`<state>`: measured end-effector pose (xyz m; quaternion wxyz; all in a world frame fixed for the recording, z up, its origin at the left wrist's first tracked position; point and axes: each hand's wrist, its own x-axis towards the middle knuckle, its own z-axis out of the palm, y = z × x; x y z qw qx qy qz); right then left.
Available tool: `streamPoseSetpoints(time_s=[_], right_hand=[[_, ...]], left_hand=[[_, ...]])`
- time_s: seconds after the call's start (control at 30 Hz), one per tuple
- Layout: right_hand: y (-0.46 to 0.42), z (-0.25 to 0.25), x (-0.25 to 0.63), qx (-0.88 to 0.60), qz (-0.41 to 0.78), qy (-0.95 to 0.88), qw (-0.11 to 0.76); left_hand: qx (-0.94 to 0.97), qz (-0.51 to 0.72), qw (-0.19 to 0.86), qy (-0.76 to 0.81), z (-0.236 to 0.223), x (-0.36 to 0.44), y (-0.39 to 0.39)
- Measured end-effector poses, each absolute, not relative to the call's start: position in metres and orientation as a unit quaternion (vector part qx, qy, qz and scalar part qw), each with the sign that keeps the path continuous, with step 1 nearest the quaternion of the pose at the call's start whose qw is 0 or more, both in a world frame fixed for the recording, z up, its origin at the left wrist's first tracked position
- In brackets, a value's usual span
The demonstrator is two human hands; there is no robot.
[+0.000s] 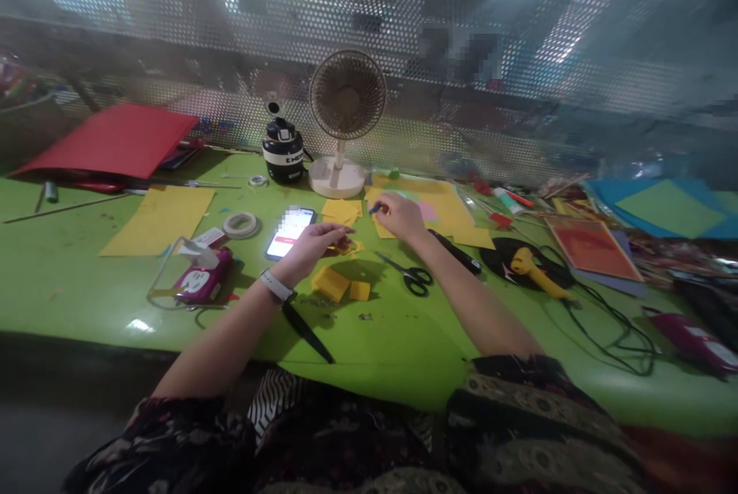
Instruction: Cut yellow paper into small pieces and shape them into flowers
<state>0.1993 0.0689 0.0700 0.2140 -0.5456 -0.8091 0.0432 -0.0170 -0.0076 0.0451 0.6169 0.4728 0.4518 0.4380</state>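
My left hand (314, 247), with a pale watch (277, 286) on its wrist, hangs over the table with its fingers closed at a small yellow paper piece (349, 247). Between the fingertips of my right hand (399, 215) is a small dark blue object (376, 208), its kind too small to tell. Yellow paper scraps (341, 210) lie just beyond my hands. Nearer to me are a folded yellow paper block (330, 283) and a small yellow square (360, 291). Black-handled scissors (416, 280) rest below my right hand. A lit phone (290, 233) lies beside my left hand.
A desk fan (347, 98) and a dark bottle (283, 154) stand at the back. Left are a tape roll (241, 225), a purple device (203, 279) and red sheets (115, 142). Right are a yellow glue gun (539, 273), its black cable (619, 356) and coloured papers (669, 206).
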Motion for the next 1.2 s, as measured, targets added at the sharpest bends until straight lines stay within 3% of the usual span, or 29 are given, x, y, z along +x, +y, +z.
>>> streamPoseSetpoints(time_s=[0.1, 0.2, 0.4, 0.7, 1.2], right_hand=[[0.049, 0.071, 0.214, -0.556, 0.27, -0.697, 0.363], [0.027, 0.068, 0.226, -0.519, 0.426, -0.587, 0.452], [-0.002, 0.062, 0.225, -0.45, 0.555, -0.5, 0.489], [-0.024, 0.054, 0.196, -0.463, 0.584, -0.501, 0.439], [-0.027, 0.042, 0.19, -0.483, 0.551, -0.452, 0.508]], left_hand=[[0.476, 0.431, 0.618, 0.453, 0.044, -0.015, -0.008], [0.487, 0.415, 0.623, 0.451, 0.04, -0.014, -0.007], [0.563, 0.395, 0.595, 0.416, 0.034, -0.009, -0.011], [0.633, 0.368, 0.558, 0.389, 0.042, 0.005, -0.026], [0.568, 0.374, 0.611, 0.404, 0.033, 0.013, -0.029]])
